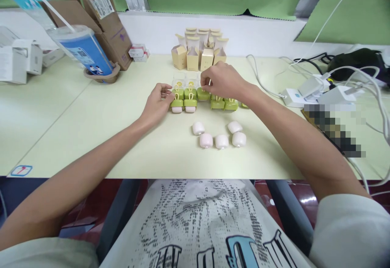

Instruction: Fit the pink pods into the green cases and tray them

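Note:
Several small green cases (190,94) with yellow loops stand in rows at the middle of the pale table (91,122), some under clear covers. My left hand (157,104) rests with curled fingers against the leftmost green case (177,104). My right hand (222,82) is pinched over a green case (202,94) in the back row. More green cases (224,104) sit under my right wrist. Several pink-white pods (222,141) lie loose nearer to me.
Open tan paper boxes (199,48) stand in a cluster behind the cases. A blue-labelled cup with a straw (87,50) and cardboard boxes (112,28) are at the back left. White cables, adapters (307,89) and a black bag lie at the right.

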The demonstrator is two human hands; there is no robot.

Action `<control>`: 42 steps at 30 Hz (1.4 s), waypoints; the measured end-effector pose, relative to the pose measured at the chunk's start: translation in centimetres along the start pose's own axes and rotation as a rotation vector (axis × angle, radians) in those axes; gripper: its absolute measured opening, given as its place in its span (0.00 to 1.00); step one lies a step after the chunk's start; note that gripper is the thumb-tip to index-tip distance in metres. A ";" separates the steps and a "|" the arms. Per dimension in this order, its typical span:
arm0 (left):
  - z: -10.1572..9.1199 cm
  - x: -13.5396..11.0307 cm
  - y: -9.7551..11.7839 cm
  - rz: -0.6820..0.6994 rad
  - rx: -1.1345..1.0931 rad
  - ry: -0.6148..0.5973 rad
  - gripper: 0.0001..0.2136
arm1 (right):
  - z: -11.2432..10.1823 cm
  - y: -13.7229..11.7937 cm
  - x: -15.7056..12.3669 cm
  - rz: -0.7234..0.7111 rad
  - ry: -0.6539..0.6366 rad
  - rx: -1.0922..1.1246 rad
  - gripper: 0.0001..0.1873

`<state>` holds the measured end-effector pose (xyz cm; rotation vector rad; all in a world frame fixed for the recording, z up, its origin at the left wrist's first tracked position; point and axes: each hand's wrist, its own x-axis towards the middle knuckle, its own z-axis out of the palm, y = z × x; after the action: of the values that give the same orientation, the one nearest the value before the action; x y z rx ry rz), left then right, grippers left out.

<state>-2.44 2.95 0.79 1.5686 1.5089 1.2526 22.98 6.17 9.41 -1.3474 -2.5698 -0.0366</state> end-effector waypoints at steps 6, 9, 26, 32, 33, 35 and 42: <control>-0.1 -0.1 0.0 0.007 0.001 -0.006 0.11 | -0.1 -0.1 0.0 0.021 -0.020 -0.006 0.10; -0.1 0.0 -0.1 0.002 -0.006 -0.004 0.11 | -0.1 -0.1 0.0 0.027 -0.029 0.007 0.12; 0.0 0.1 -0.3 0.009 0.021 0.000 0.10 | -0.1 0.5 0.1 0.045 -0.029 0.027 0.17; 0.0 0.2 -0.5 0.020 0.006 0.002 0.10 | -0.1 0.8 0.1 0.040 -0.034 0.036 0.17; 0.0 0.1 -0.5 0.020 0.010 0.001 0.10 | -0.1 0.8 0.1 0.037 -0.031 0.033 0.17; 0.0 0.1 -0.5 0.021 0.015 -0.001 0.10 | -0.1 0.7 0.1 0.031 -0.029 0.024 0.17; 0.0 0.1 -0.4 0.025 0.023 -0.004 0.11 | -0.2 0.8 0.2 0.032 -0.017 0.031 0.14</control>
<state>-2.64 3.12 0.46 1.6086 1.5098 1.2493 23.55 6.72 9.60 -1.3826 -2.5511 0.0207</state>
